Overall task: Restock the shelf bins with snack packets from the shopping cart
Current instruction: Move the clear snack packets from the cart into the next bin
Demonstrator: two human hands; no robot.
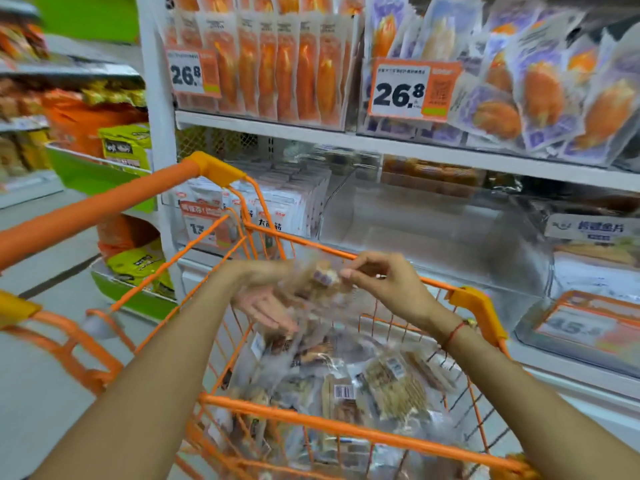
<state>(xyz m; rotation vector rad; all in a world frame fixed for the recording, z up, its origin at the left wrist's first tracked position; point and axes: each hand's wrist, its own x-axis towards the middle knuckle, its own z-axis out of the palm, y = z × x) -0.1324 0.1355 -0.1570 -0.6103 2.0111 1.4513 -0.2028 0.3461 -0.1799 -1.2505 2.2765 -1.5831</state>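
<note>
Closest to you, your two forearms reach forward over the near rim of the orange shopping cart (346, 429), whose wire basket holds a loose heap of clear snack packets (391, 386) lying flat and overlapping. The cart's far rim sits just in front of the shelf, with yellow corner caps at its left and right ends; the handle bar (86, 209) runs off to your left.

Your right hand (381, 282) is raised above the basket, back of the hand up, thumb and fingers curled and pinching the top edge of a blurred clear packet (322, 282). Your left hand (266, 303) is beneath it, palm turned up, fingers straight and relaxed, touching the packet's left side from below. The packet hangs between the two hands, over the middle of the cart and below the shelf's level.

Straight ahead, past the far rim, a clear plastic bin (433, 230) on the middle shelf shows open room inside. To its left a bin is packed with upright white packets (287, 199). Above, the white shelf edge (381, 143) carries rows of orange packets and two price tags (412, 90) reading 26.8.
</note>
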